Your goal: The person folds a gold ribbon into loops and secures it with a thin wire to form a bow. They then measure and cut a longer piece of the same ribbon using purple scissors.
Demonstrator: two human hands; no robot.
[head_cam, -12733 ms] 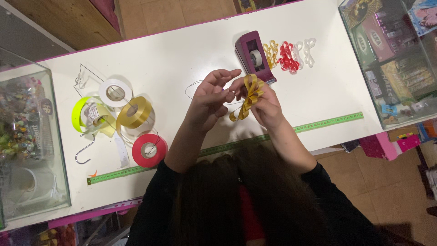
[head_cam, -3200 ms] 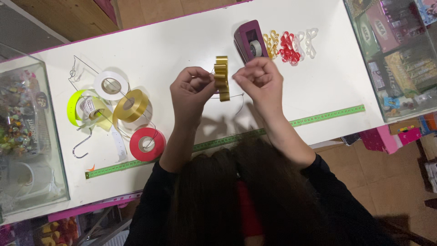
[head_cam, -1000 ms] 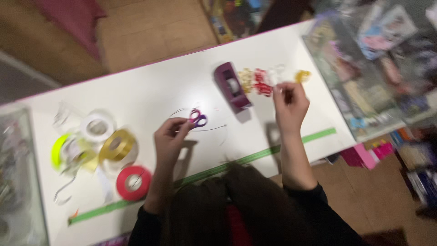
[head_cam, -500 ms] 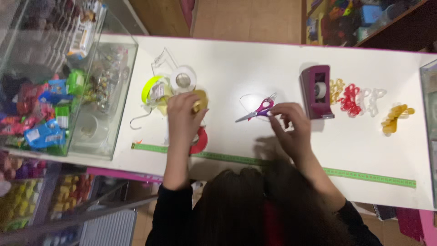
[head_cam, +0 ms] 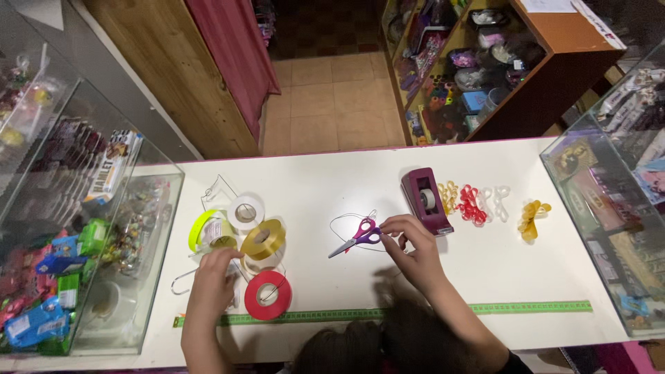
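Head view. Landmark: the purple tape dispenser (head_cam: pixel 425 200) on the white counter (head_cam: pixel 332 180).

Right hand (head_cam: pixel 410 248): just in front of and to the left of the dispenser. Its fingers (head_cam: pixel 392 226) are curled at the purple handles of the scissors (head_cam: pixel 357 236), touching them. The scissors lie flat on the counter and are not lifted; whether the fingers pass through the handle loops cannot be told.

Left hand (head_cam: pixel 213 279): far to the left of the dispenser, palm down, fingers loosely bent over the cluster of ribbon rolls. It rests beside the gold ribbon roll (head_cam: pixel 262 239) and the red ribbon roll (head_cam: pixel 267 296). A closed grasp on any roll cannot be confirmed.

Progress, as a judgement: a finished gold bow (head_cam: pixel 532 217) lies well to the right of the dispenser, and a row of small yellow, red and white bows (head_cam: pixel 474 202) lies just beside its right side. Several pieces therefore appear complete. The present step looks like gathering ribbon and cutter for another piece; no ribbon is drawn out or cut.

Surroundings: white roll (head_cam: pixel 245 212) and yellow-green roll (head_cam: pixel 205 230) behind the gold roll; a green measuring tape (head_cam: pixel 415 311) along the counter's near edge; glass display cases (head_cam: pixel 90 228) at both ends. Nothing lies between the hands.
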